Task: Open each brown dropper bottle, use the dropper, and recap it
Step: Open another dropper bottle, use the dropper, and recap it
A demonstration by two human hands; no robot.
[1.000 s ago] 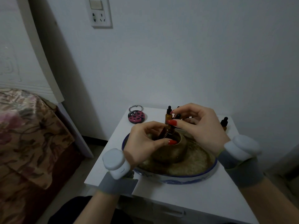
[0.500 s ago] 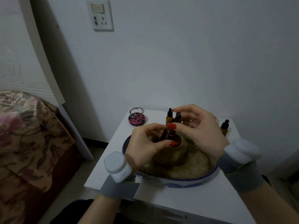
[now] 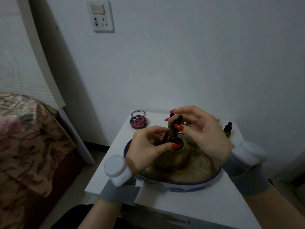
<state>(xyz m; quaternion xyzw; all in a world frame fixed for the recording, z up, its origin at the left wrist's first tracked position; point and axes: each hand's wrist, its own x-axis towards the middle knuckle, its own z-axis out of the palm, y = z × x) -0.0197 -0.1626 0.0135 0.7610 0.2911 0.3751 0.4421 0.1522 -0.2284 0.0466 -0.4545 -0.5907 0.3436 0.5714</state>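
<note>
Left hand (image 3: 145,146) curled round brown dropper bottle (image 3: 170,135), bottle tilted over brown pot (image 3: 173,156) in blue-rimmed dish (image 3: 212,178), right hand (image 3: 203,131) pinching its black dropper cap (image 3: 178,120), another dropper bottle (image 3: 228,129) behind on white table (image 3: 189,207).

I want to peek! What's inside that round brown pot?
A brown dropper bottle leans out of the brown pot. The left hand holds its body and the right hand pinches its black cap. The pot's bottom is dark and hidden.

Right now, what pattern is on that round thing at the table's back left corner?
Pink with black spots, a ladybug design with cartoon eyes; the head view shows it.
</note>
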